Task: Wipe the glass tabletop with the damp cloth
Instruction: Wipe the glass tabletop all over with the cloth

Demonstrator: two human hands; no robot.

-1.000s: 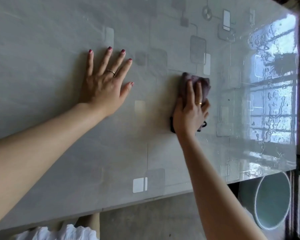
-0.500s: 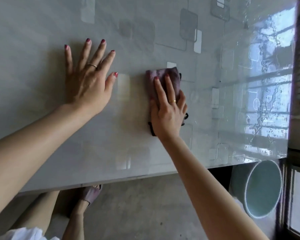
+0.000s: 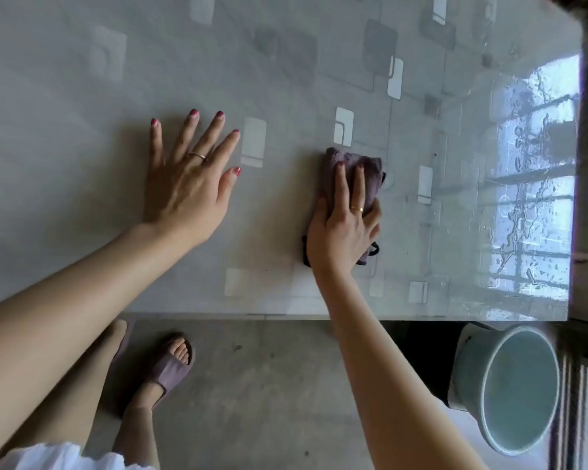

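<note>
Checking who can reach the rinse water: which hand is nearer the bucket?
Right. The right hand presses the cloth up-left of the bucket; the left hand lies flat farther left.

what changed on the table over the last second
The right hand slid the cloth along the tabletop toward the left hand, narrowing the gap between them. The left hand stayed flat with fingers spread; the right kept pressing the cloth. The bucket stayed on the floor.
</note>
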